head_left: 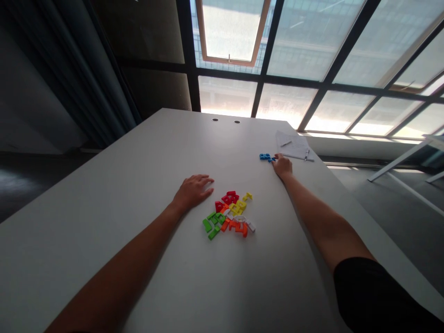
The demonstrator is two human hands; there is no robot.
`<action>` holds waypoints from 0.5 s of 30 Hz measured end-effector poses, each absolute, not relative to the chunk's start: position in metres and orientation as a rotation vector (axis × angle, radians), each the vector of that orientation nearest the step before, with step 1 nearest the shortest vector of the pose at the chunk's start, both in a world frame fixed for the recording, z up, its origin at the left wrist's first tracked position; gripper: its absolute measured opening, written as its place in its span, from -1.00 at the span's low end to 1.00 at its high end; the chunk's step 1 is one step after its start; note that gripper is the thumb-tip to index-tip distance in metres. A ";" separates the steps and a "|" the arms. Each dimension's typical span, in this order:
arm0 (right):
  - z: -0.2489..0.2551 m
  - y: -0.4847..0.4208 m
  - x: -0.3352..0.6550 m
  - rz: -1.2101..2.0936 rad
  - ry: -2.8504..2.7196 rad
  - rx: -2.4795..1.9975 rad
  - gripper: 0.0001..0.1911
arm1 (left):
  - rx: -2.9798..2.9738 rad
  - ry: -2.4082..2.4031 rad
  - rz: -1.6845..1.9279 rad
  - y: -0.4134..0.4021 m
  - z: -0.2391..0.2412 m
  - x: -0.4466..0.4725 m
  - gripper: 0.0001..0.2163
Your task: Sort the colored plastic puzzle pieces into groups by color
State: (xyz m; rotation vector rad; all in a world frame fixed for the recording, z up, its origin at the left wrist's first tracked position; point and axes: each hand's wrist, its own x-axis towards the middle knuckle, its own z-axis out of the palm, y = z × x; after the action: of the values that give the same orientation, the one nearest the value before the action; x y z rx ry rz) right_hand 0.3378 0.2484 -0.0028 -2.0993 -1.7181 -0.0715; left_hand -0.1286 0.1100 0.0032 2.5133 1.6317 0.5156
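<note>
Your right hand (282, 165) is reaching far right to the blue pieces (265, 157), beside the paper (297, 144), and its fingertips meet them, but I cannot tell if they are clamped on one. Your left hand (193, 190) rests on the table (149, 180) with thumb and fingers apart, left of the red, yellow, green, orange and white pieces (236, 209). The step seems to be handling the blue pieces, so the next move probably calls for a sure fingertip hold.

The left arm (138, 252) is stretched forward, and the left hand (193, 190) is palm down, its fingers (204, 179) extended toward the right. The right arm (319, 222) reaches farther ahead, with the right hand (282, 166) somewhat curled.
</note>
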 end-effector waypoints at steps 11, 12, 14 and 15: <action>-0.005 0.249 0.320 -0.075 -1.712 -2.043 -0.42 | 2.515 1.623 0.537 0.109 0.003 -0.128 -0.61; -0.005 0.245 0.320 -0.065 -1.722 -2.020 -0.39 | 2.515 1.623 0.538 0.109 0.002 -0.129 -0.61; -0.006 0.236 0.319 -0.055 -1.729 -1.984 -0.34 | 2.514 1.624 0.535 0.110 0.002 -0.129 -0.61; -0.006 0.230 0.318 -0.059 -1.722 -1.983 -0.32 | 2.514 1.623 0.535 0.110 0.001 -0.129 -0.61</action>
State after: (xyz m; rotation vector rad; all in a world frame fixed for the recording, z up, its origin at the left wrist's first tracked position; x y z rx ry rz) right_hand 0.3176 0.2299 -0.0065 -1.9828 -1.7221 -0.0593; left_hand -0.1287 0.1103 0.0012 2.5139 1.6230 0.5352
